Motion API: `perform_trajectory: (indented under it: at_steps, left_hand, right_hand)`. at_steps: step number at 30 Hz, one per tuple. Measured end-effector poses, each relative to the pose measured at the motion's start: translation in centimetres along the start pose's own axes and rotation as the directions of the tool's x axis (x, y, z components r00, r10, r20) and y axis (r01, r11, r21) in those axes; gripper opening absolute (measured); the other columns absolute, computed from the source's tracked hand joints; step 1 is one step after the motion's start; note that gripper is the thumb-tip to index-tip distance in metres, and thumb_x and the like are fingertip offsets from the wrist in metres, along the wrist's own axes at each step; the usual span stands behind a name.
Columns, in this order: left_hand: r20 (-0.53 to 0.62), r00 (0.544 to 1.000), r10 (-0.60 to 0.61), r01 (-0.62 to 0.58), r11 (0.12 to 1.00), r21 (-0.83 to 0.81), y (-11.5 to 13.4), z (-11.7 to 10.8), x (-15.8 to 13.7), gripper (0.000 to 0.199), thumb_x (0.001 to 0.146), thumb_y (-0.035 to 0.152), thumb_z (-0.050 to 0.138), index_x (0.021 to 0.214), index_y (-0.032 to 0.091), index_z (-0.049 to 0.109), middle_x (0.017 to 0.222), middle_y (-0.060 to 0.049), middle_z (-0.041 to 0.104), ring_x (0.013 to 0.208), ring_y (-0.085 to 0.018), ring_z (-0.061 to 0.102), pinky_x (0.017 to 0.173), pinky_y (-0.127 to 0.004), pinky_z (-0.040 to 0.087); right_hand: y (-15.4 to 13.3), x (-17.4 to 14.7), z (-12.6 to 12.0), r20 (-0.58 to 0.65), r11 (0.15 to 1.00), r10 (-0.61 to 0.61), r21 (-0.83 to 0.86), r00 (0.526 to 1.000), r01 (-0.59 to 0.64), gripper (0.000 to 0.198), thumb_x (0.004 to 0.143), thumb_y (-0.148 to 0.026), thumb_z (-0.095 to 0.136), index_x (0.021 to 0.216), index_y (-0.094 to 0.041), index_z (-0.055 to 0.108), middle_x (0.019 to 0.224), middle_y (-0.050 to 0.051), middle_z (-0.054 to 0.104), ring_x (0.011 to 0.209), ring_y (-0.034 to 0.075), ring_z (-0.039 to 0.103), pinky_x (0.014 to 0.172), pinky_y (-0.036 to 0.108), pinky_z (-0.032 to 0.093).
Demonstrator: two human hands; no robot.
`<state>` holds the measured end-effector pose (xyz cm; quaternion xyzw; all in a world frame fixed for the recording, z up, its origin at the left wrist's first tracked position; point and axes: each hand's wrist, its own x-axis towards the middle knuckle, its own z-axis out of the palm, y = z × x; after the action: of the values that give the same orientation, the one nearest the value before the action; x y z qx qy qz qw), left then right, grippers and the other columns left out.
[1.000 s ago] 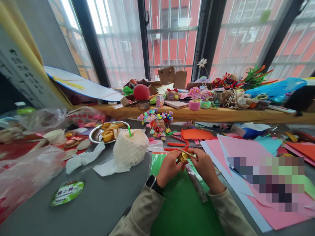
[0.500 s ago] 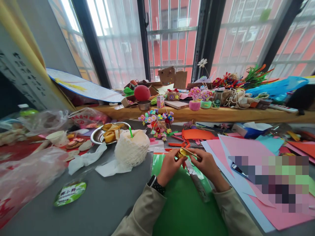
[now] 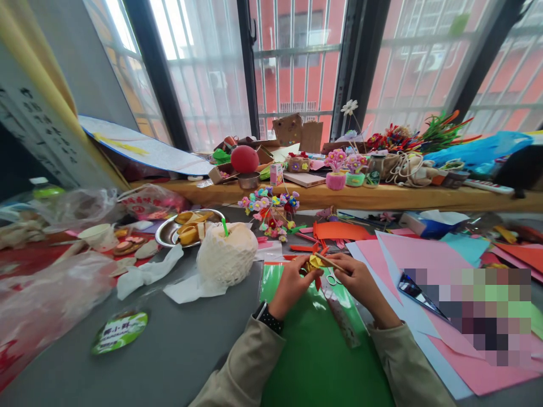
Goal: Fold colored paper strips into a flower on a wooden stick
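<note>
The left hand (image 3: 293, 289) pinches folded yellow paper (image 3: 315, 261), and the right hand (image 3: 360, 281) pinches a wooden stick (image 3: 332, 263) that slants left, its tip just beside the paper.

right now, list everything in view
table: 1, grey, foreground
mat: 1, green, on table
coconut: 1, cream, left of mat
dish: 1, silver, behind coconut
flowers: many, mixed, beyond mat
windows: several, dark-framed, back
ledge: 1, tan, back
ball: 1, red, above ledge
plastic bags: several, mixed, both sides
paper sheets: several, pink and pale, right
phone: 1, dark, atop sheets
folded paper: 1, yellow, above mat
stick: 1, tan, by folded paper
left hand: 1, beige-sleeved, grip on folded paper
right hand: 1, beige-sleeved, grip on stick
</note>
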<state>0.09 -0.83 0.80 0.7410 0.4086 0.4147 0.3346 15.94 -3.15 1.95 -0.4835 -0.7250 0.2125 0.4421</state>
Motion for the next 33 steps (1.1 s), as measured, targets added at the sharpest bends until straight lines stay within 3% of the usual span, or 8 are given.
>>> perform_trajectory:
  at_steps: [6,11,19,22,25,29,33]
  left_hand:
    - [0.037,0.998,-0.046,0.051,0.986,-0.159,-0.16,-0.04,0.02,0.037,0.068,0.035,0.056,0.099,0.014,0.053,0.091,-0.006,0.061,0.077,-0.015,0.056,0.070,-0.025,0.044]
    - [0.028,0.998,-0.064,0.068,0.971,-0.228,-0.25,-0.10,0.01,0.040,0.067,0.037,0.057,0.098,0.013,0.053,0.093,-0.006,0.061,0.081,-0.015,0.056,0.072,-0.027,0.045]
    - [-0.001,1.000,-0.028,0.027,0.989,-0.144,-0.02,-0.15,-0.08,0.037,0.068,0.040,0.054,0.094,0.014,0.056,0.088,-0.005,0.062,0.075,-0.014,0.057,0.068,-0.025,0.045]
    - [0.000,1.000,-0.023,0.023,0.993,-0.115,-0.01,-0.14,-0.08,0.037,0.069,0.041,0.054,0.093,0.014,0.056,0.086,-0.005,0.063,0.073,-0.014,0.058,0.066,-0.024,0.045]
    - [-0.008,1.000,-0.028,0.027,0.994,-0.109,-0.01,-0.11,-0.09,0.038,0.068,0.041,0.054,0.095,0.015,0.055,0.088,-0.005,0.063,0.075,-0.014,0.058,0.068,-0.025,0.046]
    - [-0.021,1.000,-0.011,0.009,0.992,-0.125,0.13,-0.17,-0.16,0.039,0.069,0.040,0.054,0.098,0.015,0.054,0.093,-0.006,0.062,0.078,-0.015,0.058,0.070,-0.026,0.046]
    - [-0.043,0.999,0.009,-0.014,0.995,-0.097,0.22,-0.10,-0.28,0.039,0.069,0.040,0.054,0.098,0.015,0.054,0.093,-0.006,0.062,0.078,-0.015,0.058,0.070,-0.025,0.046]
  right_hand:
    - [0.06,-0.12,-0.12,-0.067,0.985,0.155,0.082,0.986,-0.149,0.032,0.068,-0.018,0.048,0.097,-0.016,0.060,0.095,0.006,0.064,0.083,0.020,0.058,0.070,0.031,0.046]
    - [0.13,-0.15,0.08,-0.072,0.991,0.128,0.033,0.989,-0.126,0.028,0.069,-0.022,0.049,0.094,-0.016,0.060,0.089,0.005,0.065,0.074,0.018,0.059,0.063,0.029,0.047]
    - [-0.58,-0.09,0.64,-0.066,0.985,0.081,-0.150,0.995,-0.090,0.028,0.071,-0.026,0.050,0.097,-0.018,0.058,0.087,0.004,0.065,0.061,0.015,0.059,0.055,0.025,0.046]
    - [-0.31,-0.10,0.55,-0.048,0.995,0.096,-0.018,0.994,-0.097,0.028,0.072,-0.026,0.050,0.097,-0.017,0.055,0.092,0.007,0.064,0.079,0.018,0.060,0.062,0.026,0.048]
    - [0.15,-0.12,0.37,-0.065,0.991,0.113,0.080,0.991,-0.108,0.024,0.073,-0.030,0.050,0.093,-0.017,0.054,0.091,0.007,0.063,0.082,0.018,0.060,0.065,0.027,0.048]
    - [0.30,-0.05,0.32,-0.122,0.990,0.091,-0.098,0.988,-0.103,0.024,0.073,-0.038,0.050,0.084,-0.018,0.058,0.080,0.005,0.064,0.066,0.017,0.059,0.055,0.026,0.046]
    - [0.15,0.11,0.50,-0.116,0.976,-0.012,-0.218,0.993,-0.014,0.023,0.075,-0.038,0.049,0.079,-0.019,0.061,0.081,0.005,0.062,0.072,0.017,0.058,0.061,0.026,0.045]
